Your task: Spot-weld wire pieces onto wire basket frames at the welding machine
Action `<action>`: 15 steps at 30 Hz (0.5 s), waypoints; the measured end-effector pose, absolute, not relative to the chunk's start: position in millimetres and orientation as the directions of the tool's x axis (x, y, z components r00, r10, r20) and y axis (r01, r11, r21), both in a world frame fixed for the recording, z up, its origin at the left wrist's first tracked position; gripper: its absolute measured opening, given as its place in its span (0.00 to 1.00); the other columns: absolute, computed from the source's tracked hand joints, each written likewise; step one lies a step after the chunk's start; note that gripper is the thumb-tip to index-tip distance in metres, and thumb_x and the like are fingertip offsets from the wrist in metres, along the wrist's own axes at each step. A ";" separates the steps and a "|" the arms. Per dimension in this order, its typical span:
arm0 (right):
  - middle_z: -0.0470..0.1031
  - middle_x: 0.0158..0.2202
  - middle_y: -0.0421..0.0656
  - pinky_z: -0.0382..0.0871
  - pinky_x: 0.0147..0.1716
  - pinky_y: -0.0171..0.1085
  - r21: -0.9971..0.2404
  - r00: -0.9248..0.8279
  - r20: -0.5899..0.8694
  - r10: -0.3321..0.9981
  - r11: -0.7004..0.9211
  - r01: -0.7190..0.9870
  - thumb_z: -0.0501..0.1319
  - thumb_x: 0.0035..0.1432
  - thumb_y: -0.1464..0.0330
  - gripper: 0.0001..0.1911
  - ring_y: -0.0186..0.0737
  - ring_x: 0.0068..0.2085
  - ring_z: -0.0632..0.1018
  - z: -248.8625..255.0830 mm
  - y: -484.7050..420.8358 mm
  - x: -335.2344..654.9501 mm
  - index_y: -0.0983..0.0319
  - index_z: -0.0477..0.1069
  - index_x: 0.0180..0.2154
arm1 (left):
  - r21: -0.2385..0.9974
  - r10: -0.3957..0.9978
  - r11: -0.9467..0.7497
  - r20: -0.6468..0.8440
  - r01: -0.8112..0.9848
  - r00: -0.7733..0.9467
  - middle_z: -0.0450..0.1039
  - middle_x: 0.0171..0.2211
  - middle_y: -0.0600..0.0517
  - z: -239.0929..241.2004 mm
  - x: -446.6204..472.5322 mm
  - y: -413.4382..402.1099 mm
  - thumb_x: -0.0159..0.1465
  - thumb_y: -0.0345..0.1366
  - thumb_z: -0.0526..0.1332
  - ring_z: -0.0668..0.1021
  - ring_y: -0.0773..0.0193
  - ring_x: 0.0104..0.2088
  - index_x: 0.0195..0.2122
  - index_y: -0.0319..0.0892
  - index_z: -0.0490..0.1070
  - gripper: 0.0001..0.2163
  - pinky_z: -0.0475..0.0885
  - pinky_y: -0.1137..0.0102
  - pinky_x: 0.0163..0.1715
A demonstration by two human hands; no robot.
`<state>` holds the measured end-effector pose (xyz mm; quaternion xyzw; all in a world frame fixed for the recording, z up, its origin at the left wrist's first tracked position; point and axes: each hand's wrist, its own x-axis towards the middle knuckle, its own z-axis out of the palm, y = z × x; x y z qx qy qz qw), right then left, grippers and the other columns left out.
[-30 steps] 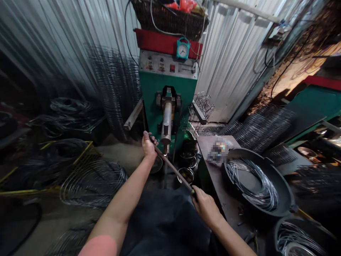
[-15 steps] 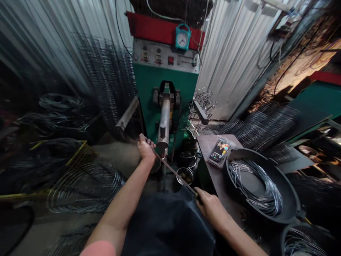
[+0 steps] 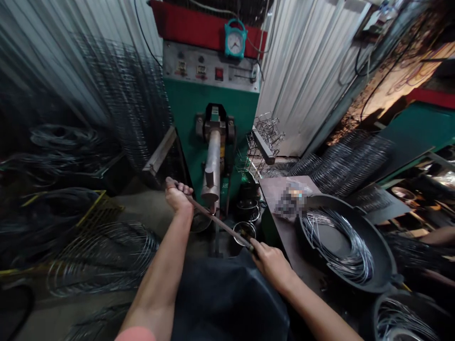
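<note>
Both my hands grip one long thin metal bar (image 3: 216, 220) that runs slantwise in front of me. My left hand (image 3: 178, 195) is closed round its far end, up by the green machine (image 3: 209, 99). My right hand (image 3: 267, 262) is closed round its near end, just over my dark apron. The bar's middle passes under the grey cylindrical head (image 3: 211, 168) that hangs down from the machine's front.
A dark round pan (image 3: 382, 258) holding wire rings stands on the brown table (image 3: 275, 189) at right, with a blurred packet beside it. Stacks of wire rings (image 3: 106, 253) lie on the floor at left. Small metal bowls (image 3: 245, 229) sit below the machine. Another person's arm (image 3: 439, 235) shows at far right.
My hands and the bar have shifted a little left and up in view as my head moved. Both grips are unchanged. An arm has appeared at the far right.
</note>
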<state>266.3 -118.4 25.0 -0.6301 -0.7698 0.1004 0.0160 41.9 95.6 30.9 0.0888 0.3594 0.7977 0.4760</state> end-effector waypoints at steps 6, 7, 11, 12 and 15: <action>0.75 0.40 0.49 0.71 0.35 0.37 -0.220 -0.220 -0.027 0.975 0.209 0.953 0.52 0.59 0.70 0.21 0.43 0.37 0.78 25.4 -120.1 274.5 0.63 0.63 0.54 | 0.642 0.843 -0.322 -0.140 -0.696 -0.519 0.49 0.14 0.62 41.1 40.6 89.0 0.56 0.47 0.59 0.57 0.74 0.12 0.23 0.44 0.53 0.16 0.54 0.77 0.13; 0.75 0.41 0.49 0.70 0.36 0.37 -0.235 -0.235 -0.030 0.972 0.221 0.946 0.52 0.59 0.70 0.21 0.43 0.38 0.78 28.5 -111.5 267.0 0.63 0.63 0.54 | 0.639 0.836 -0.343 -0.127 -0.689 -0.534 0.48 0.14 0.62 47.7 33.8 94.9 0.57 0.46 0.57 0.56 0.74 0.12 0.23 0.44 0.54 0.15 0.54 0.77 0.13; 0.74 0.42 0.52 0.69 0.39 0.39 -0.237 -0.249 -0.061 0.966 0.229 0.944 0.53 0.59 0.69 0.22 0.45 0.41 0.77 39.5 -86.8 240.9 0.65 0.61 0.55 | 0.626 0.821 -0.362 -0.137 -0.691 -0.554 0.48 0.13 0.62 69.4 9.9 109.4 0.62 0.41 0.52 0.54 0.74 0.12 0.22 0.43 0.54 0.13 0.50 0.77 0.12; 0.74 0.43 0.52 0.69 0.40 0.40 -0.249 -0.242 -0.072 0.968 0.218 0.944 0.53 0.58 0.69 0.23 0.46 0.41 0.76 39.0 -90.0 240.0 0.65 0.60 0.55 | 0.619 0.823 -0.354 -0.149 -0.701 -0.548 0.47 0.12 0.62 69.6 8.6 104.7 0.62 0.40 0.52 0.54 0.74 0.12 0.21 0.43 0.53 0.14 0.50 0.77 0.12; 0.73 0.44 0.50 0.68 0.42 0.39 -0.458 -0.279 -0.127 0.952 0.193 0.868 0.56 0.55 0.69 0.24 0.45 0.43 0.76 25.8 -121.1 247.8 0.64 0.61 0.54 | 0.610 0.849 -0.325 -0.149 -0.723 -0.507 0.48 0.12 0.62 55.7 14.9 72.1 0.59 0.44 0.56 0.54 0.74 0.12 0.21 0.43 0.53 0.16 0.52 0.76 0.12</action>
